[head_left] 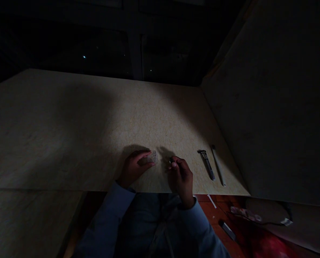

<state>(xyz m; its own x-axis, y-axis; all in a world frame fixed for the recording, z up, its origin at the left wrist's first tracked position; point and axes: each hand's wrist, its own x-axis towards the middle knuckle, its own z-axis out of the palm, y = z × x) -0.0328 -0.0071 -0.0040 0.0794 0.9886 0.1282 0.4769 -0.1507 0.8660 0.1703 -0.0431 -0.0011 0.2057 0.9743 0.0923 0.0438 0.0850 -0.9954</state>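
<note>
Thumb and fingers of my left hand (pixel 133 166) are closed around the sides of a small see-through container (pixel 152 157), which looks like glass, at the near part of the table. A short way to its right, my right hand (pixel 182 175) pinches a small dark piece (pixel 171 160) between thumb and forefinger. That piece is too small and dim to name. To the right of this hand lie a razor (pixel 208 165) and a thin, pale toothbrush (pixel 219 166), side by side.
The light is dim over the pale, stone-patterned table (pixel 154 114). A grey wall (pixel 272 107) borders its right side, with dark window panes (pixel 95 53) behind. Below the front edge are a white strip (pixel 211 201), a dark rectangular object (pixel 227 230) and red cloth (pixel 267 245).
</note>
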